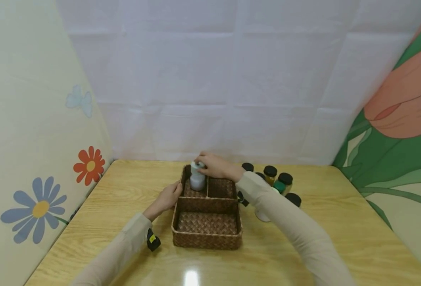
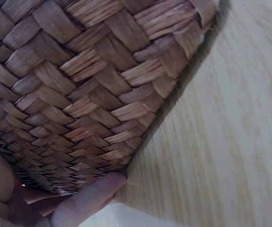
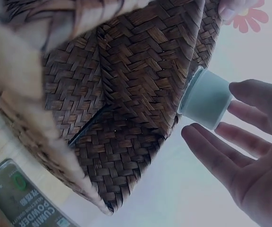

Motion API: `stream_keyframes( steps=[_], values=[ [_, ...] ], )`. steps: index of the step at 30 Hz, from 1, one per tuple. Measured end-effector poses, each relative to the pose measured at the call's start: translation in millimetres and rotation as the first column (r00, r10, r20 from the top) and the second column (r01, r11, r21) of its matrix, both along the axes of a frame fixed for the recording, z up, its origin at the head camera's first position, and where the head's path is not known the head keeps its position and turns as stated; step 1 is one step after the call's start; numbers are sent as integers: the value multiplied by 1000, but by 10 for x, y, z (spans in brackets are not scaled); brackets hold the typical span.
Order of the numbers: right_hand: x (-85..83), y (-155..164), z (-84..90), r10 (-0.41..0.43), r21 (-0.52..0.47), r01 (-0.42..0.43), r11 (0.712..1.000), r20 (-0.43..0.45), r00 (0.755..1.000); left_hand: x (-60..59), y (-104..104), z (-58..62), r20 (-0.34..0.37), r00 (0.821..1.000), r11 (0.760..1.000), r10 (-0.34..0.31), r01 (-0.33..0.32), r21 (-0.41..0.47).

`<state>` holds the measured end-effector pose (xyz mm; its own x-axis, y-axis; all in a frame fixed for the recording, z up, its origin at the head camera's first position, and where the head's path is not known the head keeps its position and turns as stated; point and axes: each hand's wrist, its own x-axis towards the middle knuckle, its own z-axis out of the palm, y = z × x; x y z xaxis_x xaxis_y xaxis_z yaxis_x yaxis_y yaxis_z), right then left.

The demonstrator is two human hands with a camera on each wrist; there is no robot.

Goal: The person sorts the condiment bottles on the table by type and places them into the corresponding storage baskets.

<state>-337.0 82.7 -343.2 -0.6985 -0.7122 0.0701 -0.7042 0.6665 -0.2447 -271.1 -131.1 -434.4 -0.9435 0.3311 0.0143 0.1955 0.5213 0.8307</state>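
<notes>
Sitting centre-frame on the wooden table, the woven basket has one big front compartment and two small back ones; the white bottle stands upright in the back-left compartment, long axis vertical, cap sticking above the rim. The right hand is at the bottle's cap, coming in from the right of frame. In the right wrist view its fingers are spread and loosely curved around the cap, close but with gaps showing, so no firm hold visible; whether any fingertip touches, cannot tell. The left hand rests against the basket's left outer wall, fingers fairly straight; in the left wrist view a fingertip lies at the basket base by the tabletop. The right hand is the nearer one to the bottle. The divider wall sits just right of the bottle. A cluster of dark-lidded spice jars stands right of the basket, behind the right forearm, apart from the bottle.
</notes>
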Motion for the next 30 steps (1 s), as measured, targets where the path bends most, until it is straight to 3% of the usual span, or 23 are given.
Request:
stream_keyframes(
  steps=[30],
  values=[
    [63, 43, 97, 61, 113, -56, 992, -40, 997, 3, -5, 9, 23, 1000, 999, -21, 21, 32]
  ],
)
